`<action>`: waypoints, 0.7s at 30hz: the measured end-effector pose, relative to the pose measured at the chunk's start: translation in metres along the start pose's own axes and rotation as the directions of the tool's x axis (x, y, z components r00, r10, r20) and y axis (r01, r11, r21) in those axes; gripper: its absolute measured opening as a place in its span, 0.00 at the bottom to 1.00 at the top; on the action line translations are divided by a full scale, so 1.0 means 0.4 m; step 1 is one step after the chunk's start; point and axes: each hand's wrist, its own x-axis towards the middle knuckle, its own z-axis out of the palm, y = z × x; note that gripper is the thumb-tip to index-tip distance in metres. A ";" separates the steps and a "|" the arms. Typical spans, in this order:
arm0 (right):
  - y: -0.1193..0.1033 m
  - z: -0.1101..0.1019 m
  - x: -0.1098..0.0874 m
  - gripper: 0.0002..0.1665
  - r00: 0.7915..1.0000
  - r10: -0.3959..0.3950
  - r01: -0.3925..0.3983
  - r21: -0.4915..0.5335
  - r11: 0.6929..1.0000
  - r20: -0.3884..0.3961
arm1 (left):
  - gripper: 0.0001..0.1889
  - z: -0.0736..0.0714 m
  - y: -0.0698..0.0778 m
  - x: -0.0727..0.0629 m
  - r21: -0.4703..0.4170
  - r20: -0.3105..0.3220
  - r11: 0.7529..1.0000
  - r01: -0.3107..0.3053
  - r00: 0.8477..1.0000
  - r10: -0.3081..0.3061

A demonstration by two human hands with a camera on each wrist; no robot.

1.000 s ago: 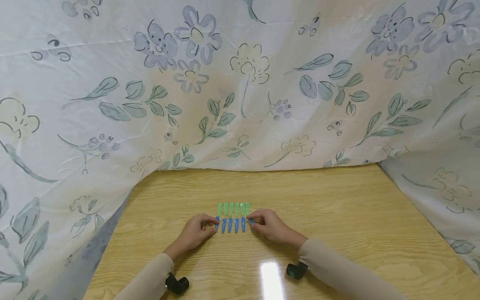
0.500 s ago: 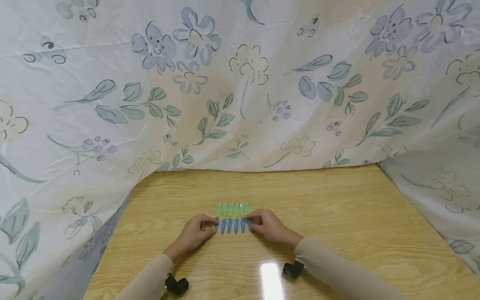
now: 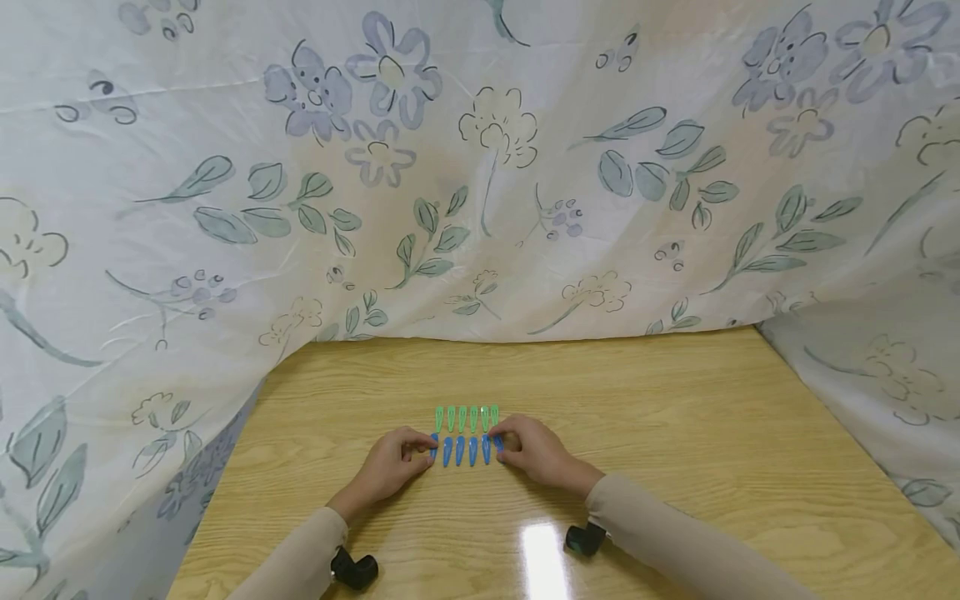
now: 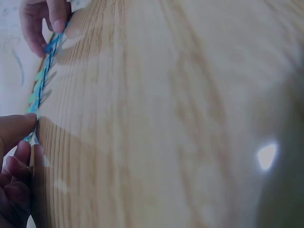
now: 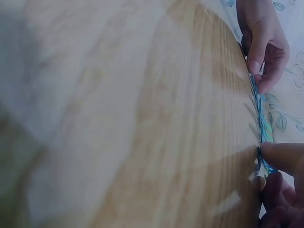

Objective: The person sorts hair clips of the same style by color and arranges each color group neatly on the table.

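Several green hair clips [image 3: 462,418] lie side by side in a row on the wooden table. Nearer the person runs a second row, of blue hair clips [image 3: 460,451], their lengths pointing toward the person. At its left end my left hand [image 3: 388,465] pinches the outermost blue clip [image 3: 433,446] between thumb and fingers. My right hand [image 3: 540,454] pinches the blue clip [image 3: 498,442] at the right end, partly covering it. Both wrist views show the clips edge-on, with thumb [image 4: 18,130] and thumb [image 5: 280,154] low beside the row.
A wood-grain table [image 3: 637,400] spreads around the clips. Floral cloth [image 3: 495,208] hangs behind it and along both sides. A black device [image 3: 354,569] sits at the left wrist and another black device [image 3: 585,540] at the right wrist.
The right hand has shifted slightly left, bringing the rightmost blue clip closer to its neighbour. The left hand stays in place on its clip.
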 end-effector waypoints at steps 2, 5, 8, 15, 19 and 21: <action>0.001 0.001 0.001 0.18 1.000 -0.008 0.008 -0.018 1.000 -0.010 | 0.08 0.000 0.000 0.001 -0.001 0.000 1.000 0.002 1.000 -0.002; 0.002 0.003 0.003 0.17 1.000 -0.014 0.014 -0.030 0.999 -0.018 | 0.08 0.001 0.001 0.001 -0.001 0.003 1.000 0.006 1.000 -0.006; 0.004 0.006 0.005 0.17 1.000 -0.016 0.015 -0.044 0.999 -0.027 | 0.08 0.001 0.003 0.002 -0.005 0.003 1.000 0.007 1.000 -0.007; 0.003 0.003 0.006 0.16 0.999 0.002 -0.003 -0.046 0.999 -0.035 | 0.08 0.002 0.004 0.004 -0.001 0.003 1.000 0.009 1.000 -0.009; 0.001 -0.001 0.006 0.16 0.999 -0.005 0.004 -0.036 0.999 -0.037 | 0.08 0.002 0.006 0.004 -0.002 0.000 1.000 0.008 1.000 -0.008; 0.002 -0.002 0.005 0.16 0.999 -0.011 0.010 -0.030 0.999 -0.035 | 0.08 0.002 0.006 0.005 -0.001 -0.001 1.000 0.006 1.000 -0.006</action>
